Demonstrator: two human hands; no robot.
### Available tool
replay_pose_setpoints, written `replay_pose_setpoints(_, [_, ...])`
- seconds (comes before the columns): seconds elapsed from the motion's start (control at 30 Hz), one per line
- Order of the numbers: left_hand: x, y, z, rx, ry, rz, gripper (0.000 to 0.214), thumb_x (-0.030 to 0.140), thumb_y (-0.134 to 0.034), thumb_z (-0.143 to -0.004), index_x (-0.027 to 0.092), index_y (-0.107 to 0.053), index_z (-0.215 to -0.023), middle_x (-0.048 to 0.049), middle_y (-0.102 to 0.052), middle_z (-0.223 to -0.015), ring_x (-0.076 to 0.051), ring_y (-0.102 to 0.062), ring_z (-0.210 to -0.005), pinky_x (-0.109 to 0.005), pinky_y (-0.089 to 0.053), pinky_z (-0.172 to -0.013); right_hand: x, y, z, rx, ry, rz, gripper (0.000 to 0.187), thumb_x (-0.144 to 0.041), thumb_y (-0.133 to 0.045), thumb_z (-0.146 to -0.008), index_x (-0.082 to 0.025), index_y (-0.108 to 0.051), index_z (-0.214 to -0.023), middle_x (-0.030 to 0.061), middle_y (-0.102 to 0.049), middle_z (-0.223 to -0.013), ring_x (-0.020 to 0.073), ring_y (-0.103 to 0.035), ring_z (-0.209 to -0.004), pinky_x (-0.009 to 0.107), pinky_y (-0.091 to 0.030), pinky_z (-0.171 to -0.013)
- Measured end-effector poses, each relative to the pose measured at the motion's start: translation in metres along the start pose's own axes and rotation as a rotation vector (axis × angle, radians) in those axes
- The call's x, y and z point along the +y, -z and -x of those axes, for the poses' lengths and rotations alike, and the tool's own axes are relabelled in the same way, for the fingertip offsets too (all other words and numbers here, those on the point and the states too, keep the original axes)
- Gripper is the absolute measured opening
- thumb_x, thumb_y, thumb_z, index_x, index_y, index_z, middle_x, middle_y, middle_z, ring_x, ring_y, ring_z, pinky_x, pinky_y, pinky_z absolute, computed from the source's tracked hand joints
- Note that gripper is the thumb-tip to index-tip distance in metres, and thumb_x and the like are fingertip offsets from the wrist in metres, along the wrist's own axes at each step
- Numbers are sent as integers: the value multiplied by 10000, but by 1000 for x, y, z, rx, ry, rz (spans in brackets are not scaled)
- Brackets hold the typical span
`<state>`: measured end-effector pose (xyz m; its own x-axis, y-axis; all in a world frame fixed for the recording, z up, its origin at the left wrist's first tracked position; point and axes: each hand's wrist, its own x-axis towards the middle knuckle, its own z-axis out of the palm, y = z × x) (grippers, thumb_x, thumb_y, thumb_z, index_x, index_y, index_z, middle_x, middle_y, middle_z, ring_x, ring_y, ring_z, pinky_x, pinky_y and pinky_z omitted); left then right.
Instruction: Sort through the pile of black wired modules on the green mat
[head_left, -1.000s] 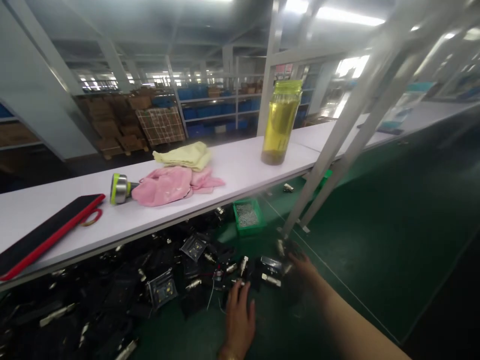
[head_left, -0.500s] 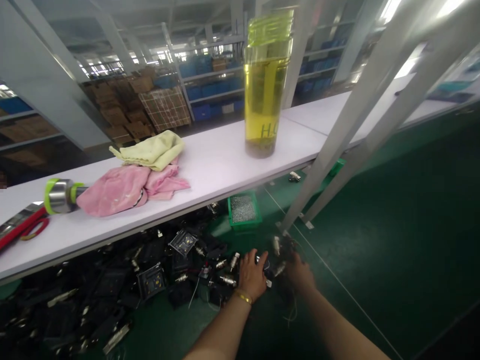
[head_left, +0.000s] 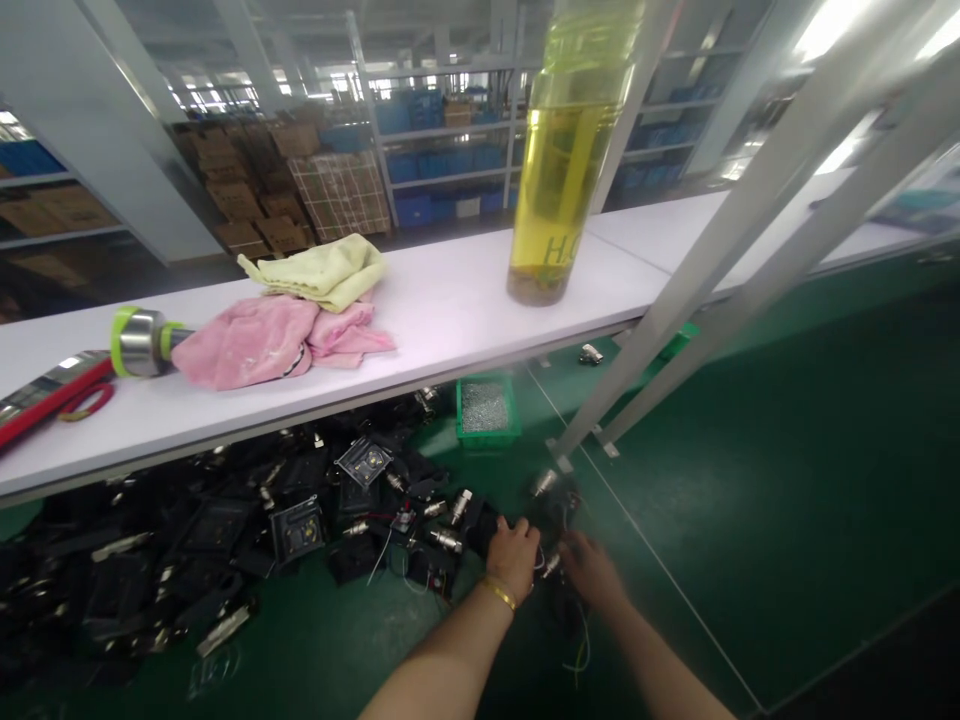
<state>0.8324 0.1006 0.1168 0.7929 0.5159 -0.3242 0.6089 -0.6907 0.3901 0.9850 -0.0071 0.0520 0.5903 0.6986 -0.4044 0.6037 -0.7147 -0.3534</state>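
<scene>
A heap of black parts with silver connectors lies on the green surface under a white shelf. At the heap's right end my left hand, with a gold bracelet on the wrist, rests closed on a black part. My right hand is just beside it, fingers curled around a black part with thin wires. The exact grip of each hand is blurred.
A white shelf carries a tall yellow-green bottle, pink and yellow cloths, a silver and green cylinder and a red-edged object. A small green tray sits below. White slanted frame legs stand at the right.
Both hands have reached forward into the right end of the heap and closed on parts. The view has shifted, bringing the bottle nearer and higher.
</scene>
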Motion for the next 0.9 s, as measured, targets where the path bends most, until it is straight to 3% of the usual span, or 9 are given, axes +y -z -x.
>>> replay_pose_setpoints(0.1, [7,-3,18,22,71,4,272,134,-449,-964,174,-628,-1165,-103,-619,-1206,-323,-534,-1208,-518,-486,-988,4,-2,11,42,-7,-5,394,-412,-448,-990,-217,-506,-1326,116,-651,-1087,269,-662,-1005,405,-503,-894])
replay_pose_setpoints(0.23, [7,-6,46,77,135,24,322,168,-398,-983,212,-635,-1197,-83,-643,-1197,-346,-545,-1202,-675,-222,-1164,11,8,24,121,16,-6,565,-499,-416,-971,-226,-356,-1462,101,-667,-1085,262,-676,-984,379,-531,-839])
replay_pose_setpoints(0.3, [4,-9,64,89,165,45,339,175,-395,-985,218,-624,-1232,-86,-638,-1219,-356,-541,-1215,-676,-184,-1176,12,18,33,158,32,16,587,-517,-398,-963,-189,-378,-1449,128,-658,-1116,286,-665,-997,408,-533,-850])
replay_pose_setpoints(0.4, [-1,-19,94,75,215,91,348,198,-410,-988,231,-611,-1270,-94,-640,-1232,-331,-563,-1204,-604,-241,-1179,-1,29,48,235,102,69,563,-458,-319,-973,-104,-443,-1393,219,-561,-1293,372,-558,-1180,522,-460,-985])
replay_pose_setpoints(0.5, [-11,-31,125,60,293,151,349,247,-549,-941,255,-600,-1286,-84,-660,-1211,-292,-597,-1157,-513,-334,-1144,-38,25,57,220,306,106,500,-378,-282,-986,-86,-532,-1306,207,-505,-1374,371,-436,-1302,527,-345,-1112])
replay_pose_setpoints(0.57, [-21,-39,146,71,366,192,385,250,-618,-892,258,-602,-1276,-77,-670,-1195,-287,-603,-1137,-491,-379,-1103,-74,11,62,123,477,124,433,-356,-324,-999,-121,-592,-1246,157,-574,-1302,306,-484,-1259,437,-362,-1122])
replay_pose_setpoints(0.67, [-41,-47,180,116,480,246,392,176,-593,-856,251,-618,-1240,-78,-679,-1173,-285,-612,-1105,-489,-390,-1069,-130,-21,68,-20,647,166,357,-311,-401,-1013,-175,-601,-1276,93,-622,-1258,224,-547,-1198,321,-417,-1081])
replay_pose_setpoints(0.77, [-65,-52,212,182,552,309,369,147,-587,-821,248,-645,-1171,-71,-678,-1159,-275,-611,-1085,-444,-403,-1036,-176,-49,70,-70,655,237,399,-273,-470,-1004,-139,-536,-1374,129,-603,-1294,239,-577,-1180,337,-453,-1058])
replay_pose_setpoints(0.9, [-90,-57,236,318,589,403,191,329,-531,-925,253,-669,-1034,-48,-671,-1120,-239,-572,-1118,-340,-425,-981,-208,-64,67,-86,570,346,401,-195,-529,-977,-119,-523,-1370,168,-582,-1315,272,-643,-1067,441,-538,-947])
